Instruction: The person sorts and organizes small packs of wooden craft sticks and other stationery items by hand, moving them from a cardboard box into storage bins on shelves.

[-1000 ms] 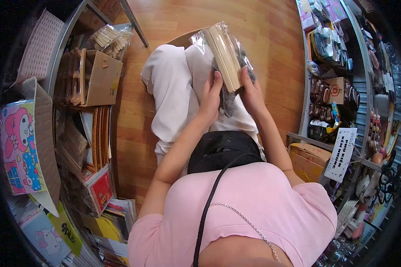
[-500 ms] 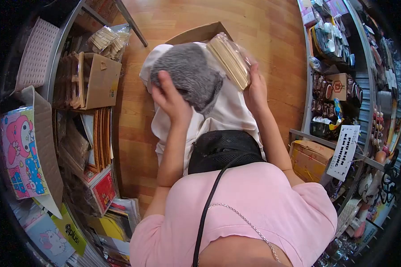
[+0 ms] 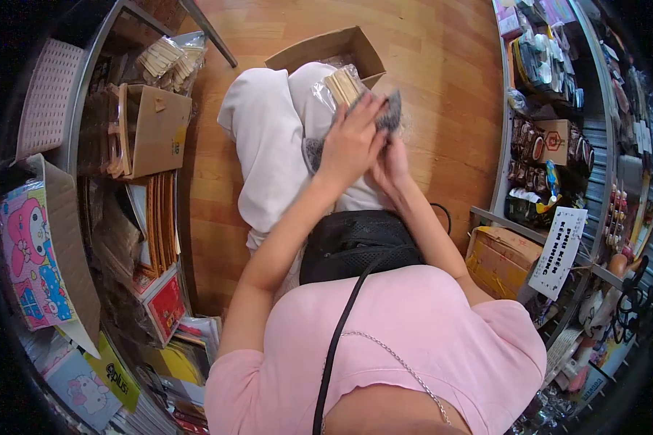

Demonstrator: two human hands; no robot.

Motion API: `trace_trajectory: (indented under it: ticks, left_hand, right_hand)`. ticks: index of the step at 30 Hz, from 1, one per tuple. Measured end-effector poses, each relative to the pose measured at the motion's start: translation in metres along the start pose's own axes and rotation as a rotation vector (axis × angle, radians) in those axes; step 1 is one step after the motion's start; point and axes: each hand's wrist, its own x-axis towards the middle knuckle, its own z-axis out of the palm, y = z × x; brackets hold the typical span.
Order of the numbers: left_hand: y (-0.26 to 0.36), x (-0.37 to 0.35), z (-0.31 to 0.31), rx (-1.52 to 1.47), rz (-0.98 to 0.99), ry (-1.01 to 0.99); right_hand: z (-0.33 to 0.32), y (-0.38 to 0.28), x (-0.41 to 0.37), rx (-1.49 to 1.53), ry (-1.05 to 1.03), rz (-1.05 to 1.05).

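Note:
My left hand (image 3: 352,145) presses a fuzzy grey cloth (image 3: 392,112) over a pack of flat wooden sticks (image 3: 343,87) in clear plastic. The fingers are bent around the cloth, and part of it hangs out on the left of the hand. Close behind, my right hand (image 3: 393,163) grips the lower end of the pack, largely covered by the cloth and the left hand. Both hands are above my lap, over the white trousers (image 3: 265,145).
An open cardboard box (image 3: 370,54) with clear plastic inside stands on the wooden floor beyond my knees. Shelves on the left hold bagged wooden sticks (image 3: 163,58), a brown carton (image 3: 159,130) and frames. The right shelf (image 3: 504,145) holds packaged goods.
The cloth has gone from lying spread on my lap to being held against the stick pack. My left hand has moved right to meet the right hand, which has shifted slightly inward.

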Motion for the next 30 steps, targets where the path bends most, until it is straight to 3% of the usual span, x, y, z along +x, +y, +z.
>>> trace_trajectory:
  ticks: [6,9,11,13,16,18,22,25,28,30]
  left_hand:
    - [-0.043,0.046,0.003,0.182,-0.12,0.189]
    - [-0.031,0.035,0.0,0.277,-0.195,0.127]
    - [-0.009,0.011,0.004,0.209,-0.196,0.132]
    - [0.014,-0.013,0.008,-0.049,-0.107,0.045]
    - [0.012,-0.012,0.001,0.177,-0.043,-0.043]
    - [-0.007,0.009,0.002,0.257,-0.064,-0.007]
    - [-0.051,0.048,-0.011,0.307,-0.173,0.117]
    - [-0.037,0.019,-0.008,0.347,-0.157,0.088]
    - [0.007,-0.021,0.0,0.209,-0.133,0.026]
    - [0.013,-0.025,0.0,0.134,-0.114,-0.026]
  right_hand:
    - [0.012,-0.004,0.006,0.005,-0.126,-0.02]
    - [0.014,-0.006,0.007,0.086,-0.075,0.009]
    - [0.01,-0.009,0.007,0.092,-0.024,0.06]
    - [0.005,-0.008,0.006,0.103,0.029,0.109]
    - [0.0,-0.001,0.005,0.1,0.068,0.125]
    - [0.001,0.003,0.008,0.079,-0.042,0.009]
    - [0.014,0.0,0.004,-0.003,-0.156,-0.015]
    - [0.013,0.003,0.009,0.016,-0.107,-0.01]
    - [0.005,0.001,0.009,0.04,-0.089,0.128]
    - [0.0,0.004,0.007,0.013,-0.037,0.114]
